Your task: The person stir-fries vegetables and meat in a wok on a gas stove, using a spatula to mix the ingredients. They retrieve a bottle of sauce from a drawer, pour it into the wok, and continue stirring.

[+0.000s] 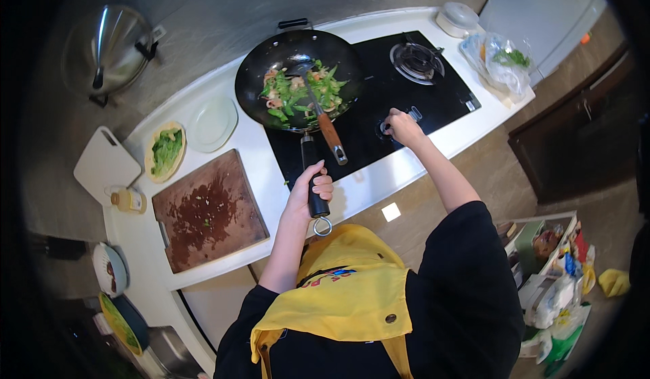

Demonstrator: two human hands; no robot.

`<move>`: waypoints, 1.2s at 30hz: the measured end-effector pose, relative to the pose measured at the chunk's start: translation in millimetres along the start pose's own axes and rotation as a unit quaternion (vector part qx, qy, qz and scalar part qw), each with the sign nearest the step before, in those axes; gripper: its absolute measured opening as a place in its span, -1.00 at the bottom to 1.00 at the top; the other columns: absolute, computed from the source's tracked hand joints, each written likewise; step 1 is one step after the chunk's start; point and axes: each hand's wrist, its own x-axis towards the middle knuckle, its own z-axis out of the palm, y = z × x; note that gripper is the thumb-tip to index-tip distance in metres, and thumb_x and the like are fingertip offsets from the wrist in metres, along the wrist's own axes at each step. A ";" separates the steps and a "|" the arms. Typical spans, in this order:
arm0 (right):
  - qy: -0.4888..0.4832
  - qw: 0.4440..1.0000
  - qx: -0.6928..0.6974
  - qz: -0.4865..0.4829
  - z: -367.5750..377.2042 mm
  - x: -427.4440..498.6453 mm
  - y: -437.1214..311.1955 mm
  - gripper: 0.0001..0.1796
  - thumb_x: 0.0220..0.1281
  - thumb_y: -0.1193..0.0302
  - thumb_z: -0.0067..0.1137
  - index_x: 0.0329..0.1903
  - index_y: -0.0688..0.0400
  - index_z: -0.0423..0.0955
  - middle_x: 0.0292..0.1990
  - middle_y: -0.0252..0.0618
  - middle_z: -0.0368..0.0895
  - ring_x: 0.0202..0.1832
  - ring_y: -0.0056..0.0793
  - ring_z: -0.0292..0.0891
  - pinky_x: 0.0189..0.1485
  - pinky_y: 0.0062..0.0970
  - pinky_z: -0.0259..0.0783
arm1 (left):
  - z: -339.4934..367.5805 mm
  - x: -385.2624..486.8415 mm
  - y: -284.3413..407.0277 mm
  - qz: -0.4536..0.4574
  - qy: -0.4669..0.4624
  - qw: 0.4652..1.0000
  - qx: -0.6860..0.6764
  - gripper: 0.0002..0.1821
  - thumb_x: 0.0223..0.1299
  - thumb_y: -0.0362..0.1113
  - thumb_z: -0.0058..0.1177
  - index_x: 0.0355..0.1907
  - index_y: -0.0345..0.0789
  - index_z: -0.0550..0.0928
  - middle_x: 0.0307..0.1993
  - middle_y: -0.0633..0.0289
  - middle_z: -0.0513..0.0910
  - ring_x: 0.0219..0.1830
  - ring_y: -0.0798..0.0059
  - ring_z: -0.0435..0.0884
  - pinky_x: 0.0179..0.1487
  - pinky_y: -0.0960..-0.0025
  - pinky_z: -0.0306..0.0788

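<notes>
My left hand (311, 188) is wrapped around the black handle (307, 150) of a wok (254, 76). The wok sits over the left side of a black glass gas hob (365, 135). Inside it lie green vegetable slices (289, 92) mixed with pale pinkish pieces. A spatula (330, 132) with a wooden grip rests in the wok, its end sticking out over the near rim. My right hand (402, 127) has its fingers on a control knob (384, 128) at the hob's front; the fingers partly hide the knob.
A wet wooden cutting board (208, 211) lies left of the hob. Beyond it are a pale plate (212, 124), a bowl of leafy greens (166, 151) and a bottle (128, 200). Right are a bare burner (417, 63), a lidded container (457, 19) and a plastic bag (508, 66).
</notes>
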 end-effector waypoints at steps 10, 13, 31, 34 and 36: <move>0.078 0.997 0.004 0.019 10.7 -3.7 -7.6 -0.94 -0.09 0.63 0.11 -0.48 0.30 0.54 -0.25 -0.05 0.50 -0.19 -0.12 0.55 -0.13 -0.29 0.51 | 5.7 -6.1 7.0 -0.068 -0.034 0.995 -0.065 -0.73 0.31 -0.15 -0.09 -0.47 -0.24 0.46 -0.72 0.49 0.30 -0.73 0.74 0.26 -0.60 0.59 0.21; 0.085 0.996 0.000 0.031 13.5 -4.7 -4.6 -0.92 -0.08 0.64 0.08 -0.47 0.28 0.54 -0.23 -0.06 0.51 -0.17 -0.13 0.55 -0.12 -0.31 0.51 | 6.6 -4.5 5.5 -0.084 -0.064 0.992 -0.074 -0.74 0.33 -0.15 -0.12 -0.43 -0.26 0.44 -0.71 0.47 0.31 -0.72 0.71 0.28 -0.56 0.56 0.24; 0.089 0.891 0.395 0.204 -51.5 -16.3 -70.6 -0.76 0.17 0.37 0.10 -0.34 0.35 0.43 -0.47 -0.08 0.56 -0.54 -0.31 0.60 -0.54 -0.40 0.52 | 15.4 -13.3 -3.4 -0.079 -0.099 0.986 -0.105 -0.75 0.33 -0.16 -0.15 -0.42 -0.26 0.41 -0.72 0.46 0.32 -0.73 0.71 0.29 -0.54 0.55 0.26; 0.001 0.905 0.395 0.159 -100.9 -26.9 -130.7 -0.61 0.25 0.21 -0.08 -0.32 0.35 0.47 -0.50 0.10 0.60 -0.50 -0.17 0.62 -0.42 -0.26 0.54 | 6.6 -11.9 -5.8 -0.073 -0.094 0.986 -0.115 -0.73 0.32 -0.16 -0.12 -0.46 -0.26 0.43 -0.73 0.49 0.29 -0.76 0.75 0.25 -0.60 0.59 0.20; 0.011 0.971 0.156 0.183 -79.6 -20.8 -109.5 -0.60 0.25 0.16 -0.07 -0.27 0.31 0.45 -0.47 0.06 0.62 -0.36 -0.09 0.62 -0.32 -0.17 0.52 | 8.9 -7.8 -8.3 -0.069 -0.080 0.988 -0.111 -0.74 0.31 -0.17 -0.10 -0.48 -0.26 0.45 -0.74 0.51 0.28 -0.77 0.76 0.22 -0.63 0.61 0.18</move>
